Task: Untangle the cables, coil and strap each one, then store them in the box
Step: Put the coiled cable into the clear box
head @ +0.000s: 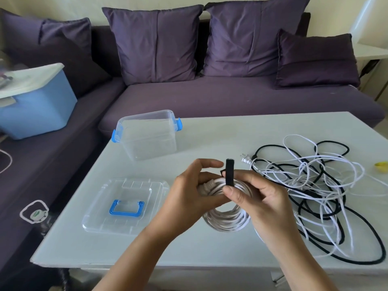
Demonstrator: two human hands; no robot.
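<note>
A coiled white cable (227, 219) hangs above the white table (210, 131), held between both hands. My left hand (189, 196) grips the coil's upper left side. My right hand (260, 196) grips its upper right side, with the thumb pressing a black strap (229, 173) against the coil; the strap's free end stands upright. A tangle of black and white cables (319, 185) lies on the table to the right, with a white plug (246, 159) at its left edge. The clear box (148, 136) with blue latches stands open at the back left. Its lid (123, 206) lies flat in front of it.
A purple sofa (210, 97) with cushions runs behind and to the left of the table. A blue bin (37, 103) with a white lid sits on the sofa at left. A small yellow object (381, 166) lies at the table's right edge.
</note>
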